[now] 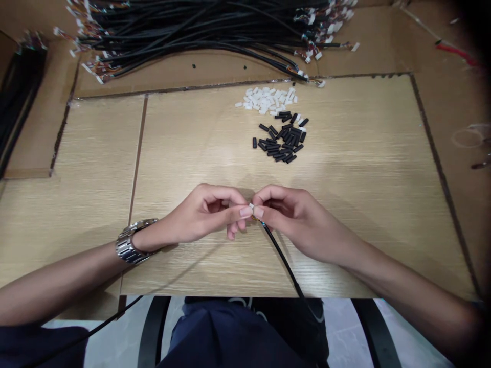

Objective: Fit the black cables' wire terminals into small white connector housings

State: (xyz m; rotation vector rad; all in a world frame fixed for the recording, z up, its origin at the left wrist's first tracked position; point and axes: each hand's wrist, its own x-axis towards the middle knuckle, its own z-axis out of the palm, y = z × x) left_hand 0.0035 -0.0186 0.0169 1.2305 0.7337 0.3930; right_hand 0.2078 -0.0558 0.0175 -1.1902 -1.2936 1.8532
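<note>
My left hand (224, 211), with a metal watch on its wrist, pinches a small white connector (251, 206) between thumb and forefinger. Close against it, my right hand (282, 212) is closed on the thin coloured wires (254, 217) at the end of a black cable (280, 249). The two thumbs nearly touch at the connector. From there the cable runs down over the table's front edge. The fingertips partly hide the connector and wires.
Beyond my hands lie a pile of black sleeves (284, 140) and a pile of white pieces (266, 99). Bundled black cables (192, 30) cover the cardboard (218, 71) at the back. More cables (19, 97) lie at the far left.
</note>
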